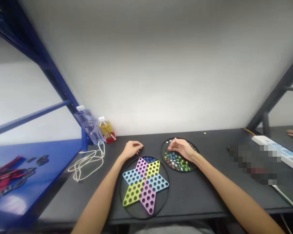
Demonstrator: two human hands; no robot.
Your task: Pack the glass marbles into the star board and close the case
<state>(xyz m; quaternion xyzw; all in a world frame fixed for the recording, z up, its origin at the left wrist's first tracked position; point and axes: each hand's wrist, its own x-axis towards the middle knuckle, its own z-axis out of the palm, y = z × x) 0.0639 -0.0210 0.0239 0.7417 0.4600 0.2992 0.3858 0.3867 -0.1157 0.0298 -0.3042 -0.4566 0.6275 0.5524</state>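
I see left hand [133,149] released on the bench [205,201], at 11 o'clock of the star-shaped Chinese checkers board [147,198]. Right hand [183,149] has fingertips [170,147] among marbles [175,161] in the round black tray [164,159]; can't tell if grasping.

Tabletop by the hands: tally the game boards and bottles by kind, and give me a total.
Pastel star Chinese checkers board: 1
Black Chinese checkers board with marbles: 1
Clear plastic bottle: 1
Bottle of yellow drink: 1
Total: 4
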